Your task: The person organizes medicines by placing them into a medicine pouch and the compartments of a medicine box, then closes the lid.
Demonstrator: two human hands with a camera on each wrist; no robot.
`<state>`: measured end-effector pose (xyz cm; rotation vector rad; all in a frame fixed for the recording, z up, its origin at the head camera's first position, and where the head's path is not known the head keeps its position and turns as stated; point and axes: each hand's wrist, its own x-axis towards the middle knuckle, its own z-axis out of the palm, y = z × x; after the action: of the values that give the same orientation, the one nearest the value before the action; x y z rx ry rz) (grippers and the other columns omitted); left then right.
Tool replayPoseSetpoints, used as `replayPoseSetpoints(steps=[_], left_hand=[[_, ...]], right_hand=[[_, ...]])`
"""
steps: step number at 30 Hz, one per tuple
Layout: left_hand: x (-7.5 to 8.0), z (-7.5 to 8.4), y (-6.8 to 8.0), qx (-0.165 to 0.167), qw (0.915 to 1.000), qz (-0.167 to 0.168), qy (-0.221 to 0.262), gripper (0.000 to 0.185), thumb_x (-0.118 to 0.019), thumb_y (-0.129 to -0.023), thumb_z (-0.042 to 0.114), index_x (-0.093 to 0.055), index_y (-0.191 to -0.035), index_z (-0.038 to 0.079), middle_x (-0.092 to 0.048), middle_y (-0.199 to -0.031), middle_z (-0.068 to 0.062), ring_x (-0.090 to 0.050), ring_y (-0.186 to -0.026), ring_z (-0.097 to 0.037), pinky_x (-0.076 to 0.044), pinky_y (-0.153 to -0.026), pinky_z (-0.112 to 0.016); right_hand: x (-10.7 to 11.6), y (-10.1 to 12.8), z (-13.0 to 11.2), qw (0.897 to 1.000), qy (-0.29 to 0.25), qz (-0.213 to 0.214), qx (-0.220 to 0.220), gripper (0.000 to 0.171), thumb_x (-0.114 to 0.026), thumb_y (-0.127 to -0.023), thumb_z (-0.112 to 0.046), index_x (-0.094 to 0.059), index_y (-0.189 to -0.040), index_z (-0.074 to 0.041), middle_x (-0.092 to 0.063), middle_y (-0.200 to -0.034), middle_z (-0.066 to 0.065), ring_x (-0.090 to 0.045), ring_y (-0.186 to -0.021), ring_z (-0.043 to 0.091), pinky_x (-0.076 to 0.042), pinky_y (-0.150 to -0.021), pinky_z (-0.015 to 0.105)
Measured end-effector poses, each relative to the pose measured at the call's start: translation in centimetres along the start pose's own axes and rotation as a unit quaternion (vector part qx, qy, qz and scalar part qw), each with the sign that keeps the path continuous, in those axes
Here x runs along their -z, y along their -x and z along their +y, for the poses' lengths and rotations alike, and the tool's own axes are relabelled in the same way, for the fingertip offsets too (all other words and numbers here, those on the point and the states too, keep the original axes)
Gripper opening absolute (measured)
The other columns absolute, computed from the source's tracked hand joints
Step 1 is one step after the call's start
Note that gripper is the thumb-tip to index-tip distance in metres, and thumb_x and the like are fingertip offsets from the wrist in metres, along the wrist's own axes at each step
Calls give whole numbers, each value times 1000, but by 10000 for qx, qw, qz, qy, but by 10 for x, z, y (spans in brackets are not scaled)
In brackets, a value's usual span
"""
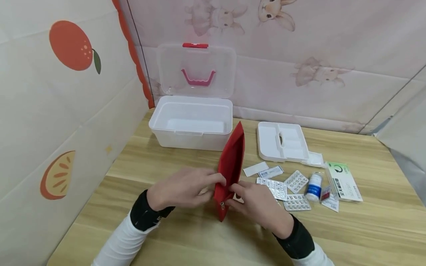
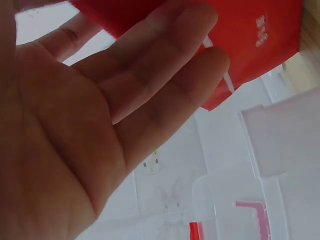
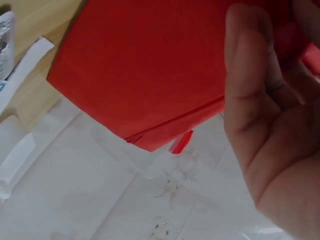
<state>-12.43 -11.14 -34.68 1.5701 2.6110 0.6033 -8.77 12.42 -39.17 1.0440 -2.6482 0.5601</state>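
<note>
— Red zip pouch [image 1: 230,166]: where is it?
— Upright on edge just before the white storage box [image 1: 191,125]. Left hand [image 1: 181,186] and right hand [image 1: 257,203] flank it, each grip pinching its lower end.

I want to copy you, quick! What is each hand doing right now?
Left hand: holding the red pouch by its left side, fingers fairly straight.
Right hand: pinching the pouch near its zipper end.
</note>
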Motion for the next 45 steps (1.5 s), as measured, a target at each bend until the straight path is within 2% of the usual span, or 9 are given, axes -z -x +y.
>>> replayPoseSetpoints(steps=[4, 8, 13, 19, 25, 31, 36, 40, 45], left_hand=[[-1, 5, 0, 156, 9997, -171, 7, 34, -72, -89, 32, -61, -119, 21, -65, -104, 5, -54, -78, -4, -49, -68, -18], [-10, 10, -6, 180, 9980, -117, -592, 46, -74, -86, 50, -61, -118, 20, -66, -96, 4, -53, -74, -4, -46, -64, -17], [-21, 15, -13, 278, 9859, 368, -1607, 36, -72, -88, 47, -57, -104, 18, -59, -73, 4, -44, -57, -7, -33, -50, -18], [-31, 20, -16, 678, 9694, 746, -2239, 32, -73, -89, 41, -55, -100, 17, -55, -64, 0, -44, -49, -10, -29, -42, -20], [-45, 20, -19, 889, 9696, 659, -2184, 25, -72, -91, 31, -56, -97, 14, -52, -59, 1, -38, -44, -9, -27, -41, -18], [-48, 18, -17, 1229, 9598, 550, -2462, 29, -74, -90, 35, -56, -92, 12, -50, -56, 2, -36, -42, -7, -31, -41, -18], [-44, 14, -16, 1244, 9646, 427, -2286, 25, -72, -92, 30, -56, -95, 12, -55, -61, 0, -45, -46, -9, -37, -42, -19], [-39, 12, -16, 1318, 9635, 386, -2300, 17, -71, -93, 16, -56, -98, 10, -62, -72, -5, -57, -54, -15, -45, -43, -25], [-34, 11, -15, 1366, 9674, 293, -2114, 16, -71, -91, 8, -58, -100, 6, -66, -79, -9, -62, -58, -16, -51, -49, -26]], right_hand=[[-4, -3, 5, 9982, -309, 84, -509, 28, -83, -81, -23, -69, -103, -12, -73, -93, 1, -69, -76, 11, -56, -65, 23], [-9, -5, 9, 9953, -548, 347, -719, 27, -82, -81, -17, -69, -104, -10, -74, -93, 3, -70, -75, 15, -56, -65, 27], [-9, -6, 14, 9942, -809, 399, -586, 27, -80, -82, -8, -70, -107, -8, -74, -95, 5, -69, -75, 15, -56, -66, 28], [-3, -7, 17, 9909, -1196, 125, -611, 35, -77, -84, -2, -68, -117, -7, -74, -105, 8, -72, -85, 18, -59, -71, 34], [-1, -5, 21, 9931, -957, 87, -666, 36, -79, -83, -4, -68, -117, -7, -74, -104, 6, -71, -86, 18, -58, -76, 36], [0, 0, 32, 9912, -604, 82, -1175, 39, -82, -80, -8, -65, -115, -8, -73, -102, 6, -69, -84, 20, -58, -75, 37], [-4, 1, 42, 9912, -750, 64, -1090, 34, -79, -83, -6, -63, -113, -6, -71, -104, 8, -69, -91, 25, -57, -77, 40], [-2, 0, 48, 9879, -1014, -413, -1099, 46, -76, -87, -7, -56, -128, -3, -67, -119, 15, -67, -105, 30, -56, -85, 44], [15, 6, 57, 9761, -1214, -943, -1538, 73, -75, -88, -10, -34, -149, -8, -60, -132, 21, -64, -109, 37, -56, -85, 45]])
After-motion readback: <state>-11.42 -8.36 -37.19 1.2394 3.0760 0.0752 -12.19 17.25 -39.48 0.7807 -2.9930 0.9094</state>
